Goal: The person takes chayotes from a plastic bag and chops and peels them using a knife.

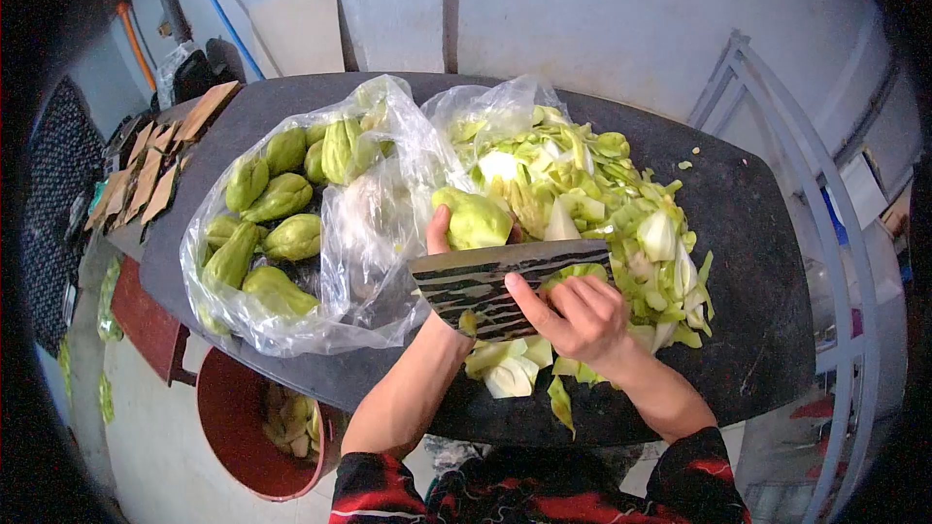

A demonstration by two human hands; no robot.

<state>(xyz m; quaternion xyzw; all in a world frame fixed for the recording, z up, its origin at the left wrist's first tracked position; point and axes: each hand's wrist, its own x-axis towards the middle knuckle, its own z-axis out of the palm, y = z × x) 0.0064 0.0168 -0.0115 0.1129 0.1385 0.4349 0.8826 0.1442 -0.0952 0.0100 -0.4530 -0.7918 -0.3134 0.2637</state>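
A chayote (473, 220) is clasped by the left hand (439, 230) behind the cleaver (466, 283) gripped by the right hand (585, 318), beside peelings (578, 165). Leftward, chayotes (277, 196) are held in a bag (330, 332), scraps (289, 424) in a bucket (227, 427).

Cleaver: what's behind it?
Left hand, holding a chayote, with peelings to the right. The cleaver covers most of the hand; the chayote's lower edge can't be seen.

1 chayote (474, 223) behind 1 cleaver (466, 281)
The chayote is pale green, partly hidden; the cleaver, broad and dark-striped, lies sideways.
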